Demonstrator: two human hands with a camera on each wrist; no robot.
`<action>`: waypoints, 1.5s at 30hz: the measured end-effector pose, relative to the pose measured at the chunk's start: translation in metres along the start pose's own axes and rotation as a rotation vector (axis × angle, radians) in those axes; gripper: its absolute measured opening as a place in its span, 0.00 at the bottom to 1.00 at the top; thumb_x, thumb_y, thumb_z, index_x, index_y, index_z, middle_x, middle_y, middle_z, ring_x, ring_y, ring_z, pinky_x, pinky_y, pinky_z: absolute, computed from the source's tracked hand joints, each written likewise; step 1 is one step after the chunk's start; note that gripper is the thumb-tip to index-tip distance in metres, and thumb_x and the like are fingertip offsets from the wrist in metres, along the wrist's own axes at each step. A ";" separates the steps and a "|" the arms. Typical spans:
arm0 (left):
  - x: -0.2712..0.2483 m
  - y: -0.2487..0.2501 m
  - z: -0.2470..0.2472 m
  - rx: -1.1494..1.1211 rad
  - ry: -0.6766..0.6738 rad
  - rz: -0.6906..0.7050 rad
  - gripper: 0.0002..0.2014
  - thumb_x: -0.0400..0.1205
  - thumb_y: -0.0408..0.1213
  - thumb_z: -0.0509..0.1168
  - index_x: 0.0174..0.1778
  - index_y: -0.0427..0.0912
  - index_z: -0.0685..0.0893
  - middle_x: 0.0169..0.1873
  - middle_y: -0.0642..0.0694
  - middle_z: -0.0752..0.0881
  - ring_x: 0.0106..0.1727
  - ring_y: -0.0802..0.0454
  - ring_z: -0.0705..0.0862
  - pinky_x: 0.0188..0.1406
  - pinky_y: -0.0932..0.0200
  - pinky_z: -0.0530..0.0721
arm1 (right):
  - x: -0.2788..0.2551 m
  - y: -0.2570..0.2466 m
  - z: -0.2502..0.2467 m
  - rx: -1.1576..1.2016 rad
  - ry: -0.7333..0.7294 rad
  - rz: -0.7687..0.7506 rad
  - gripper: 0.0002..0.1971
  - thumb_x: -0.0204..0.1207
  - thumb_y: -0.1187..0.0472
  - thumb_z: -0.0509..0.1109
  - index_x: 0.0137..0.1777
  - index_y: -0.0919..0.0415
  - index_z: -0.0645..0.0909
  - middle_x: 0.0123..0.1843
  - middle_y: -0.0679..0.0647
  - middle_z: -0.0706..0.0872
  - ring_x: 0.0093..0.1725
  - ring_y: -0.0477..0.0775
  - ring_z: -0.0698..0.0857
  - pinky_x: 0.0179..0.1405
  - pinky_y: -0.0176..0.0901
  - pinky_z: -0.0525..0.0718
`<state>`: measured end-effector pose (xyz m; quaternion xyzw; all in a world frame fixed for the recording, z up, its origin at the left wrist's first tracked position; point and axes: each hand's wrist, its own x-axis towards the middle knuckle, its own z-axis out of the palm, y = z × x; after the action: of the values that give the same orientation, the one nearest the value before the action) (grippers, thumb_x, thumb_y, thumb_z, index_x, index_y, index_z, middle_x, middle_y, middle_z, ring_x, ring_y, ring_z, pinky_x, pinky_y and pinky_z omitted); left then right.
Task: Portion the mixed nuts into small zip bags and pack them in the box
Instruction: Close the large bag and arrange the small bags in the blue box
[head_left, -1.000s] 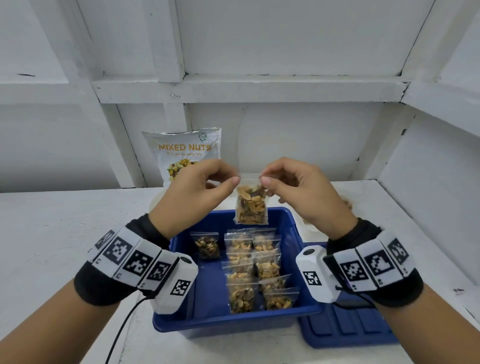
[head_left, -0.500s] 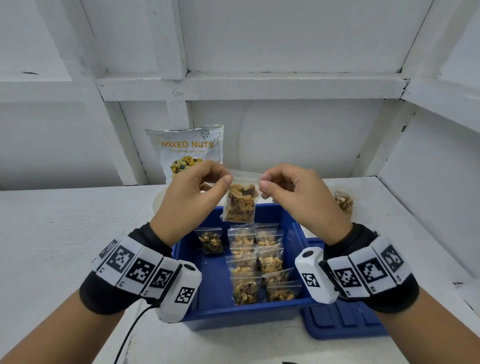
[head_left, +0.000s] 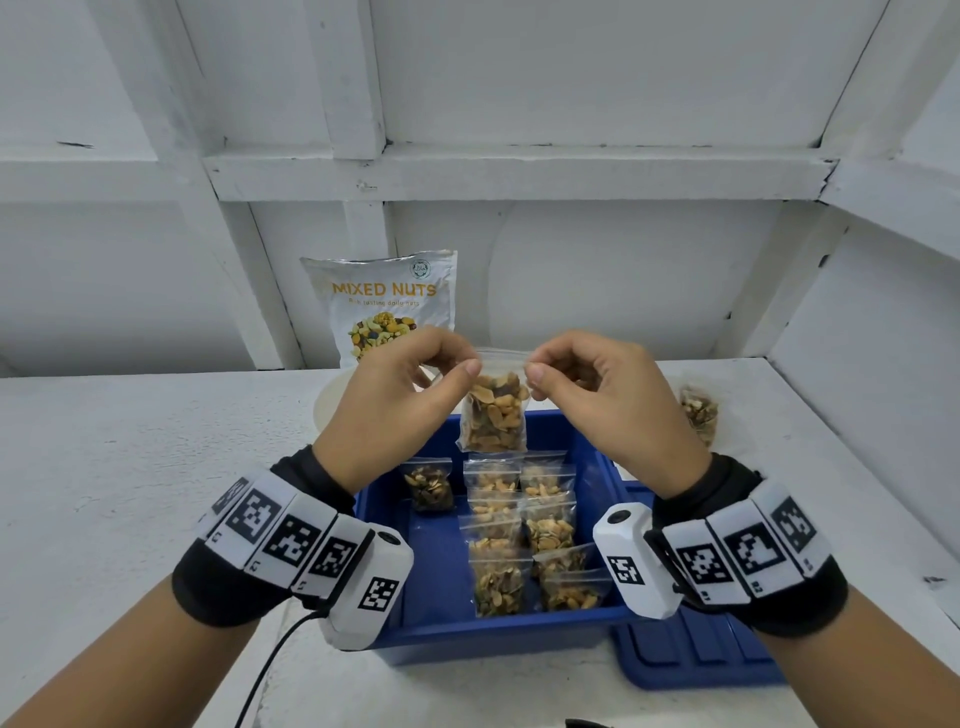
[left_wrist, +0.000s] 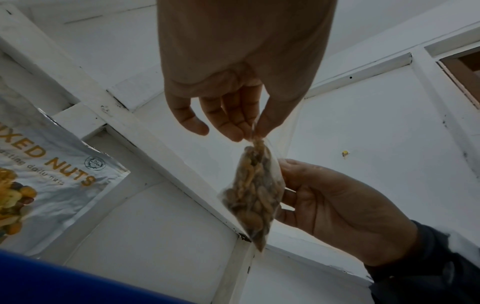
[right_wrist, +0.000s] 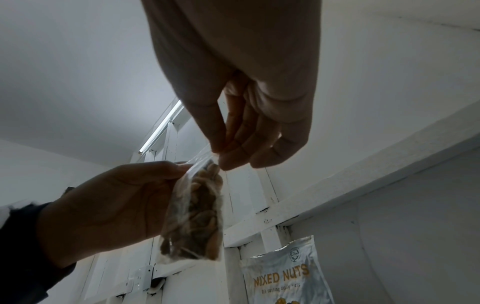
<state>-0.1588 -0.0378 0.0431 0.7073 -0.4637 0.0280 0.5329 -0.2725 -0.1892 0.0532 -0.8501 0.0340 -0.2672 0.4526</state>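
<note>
Both grips pinch one filled zip bag (head_left: 496, 410) top, left hand (head_left: 400, 400) and right hand (head_left: 602, 400), mid-frame above my blue box (head_left: 441, 587).

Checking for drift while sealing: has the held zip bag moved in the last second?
Yes, slightly: the zip bag has shifted left, toward the mixed nuts pouch.

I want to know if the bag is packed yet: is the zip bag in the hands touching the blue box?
Apart. In the head view the zip bag hangs from the fingers of both hands above the blue box, resting on nothing.
</note>
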 end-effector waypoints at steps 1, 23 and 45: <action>0.000 0.000 0.000 0.009 0.009 0.015 0.04 0.77 0.40 0.64 0.38 0.55 0.80 0.35 0.57 0.84 0.39 0.66 0.80 0.37 0.75 0.72 | 0.000 0.000 0.001 0.005 -0.006 0.001 0.10 0.77 0.64 0.68 0.40 0.46 0.80 0.36 0.44 0.86 0.38 0.41 0.85 0.40 0.29 0.82; 0.003 0.002 0.002 0.020 -0.067 0.031 0.06 0.73 0.51 0.60 0.38 0.55 0.80 0.34 0.54 0.84 0.39 0.66 0.79 0.37 0.75 0.71 | 0.003 -0.006 0.005 -0.021 -0.034 -0.015 0.07 0.77 0.63 0.68 0.40 0.49 0.80 0.38 0.47 0.85 0.39 0.49 0.82 0.39 0.42 0.81; 0.015 -0.019 -0.027 0.269 -0.534 -0.016 0.04 0.76 0.49 0.69 0.36 0.58 0.84 0.37 0.59 0.86 0.40 0.64 0.81 0.38 0.76 0.74 | 0.031 0.045 -0.051 -0.126 -0.184 0.240 0.08 0.80 0.58 0.64 0.56 0.53 0.81 0.44 0.46 0.85 0.41 0.39 0.83 0.37 0.26 0.80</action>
<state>-0.1250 -0.0258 0.0487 0.7575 -0.5741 -0.1018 0.2936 -0.2623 -0.2634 0.0543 -0.8875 0.1103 -0.1296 0.4282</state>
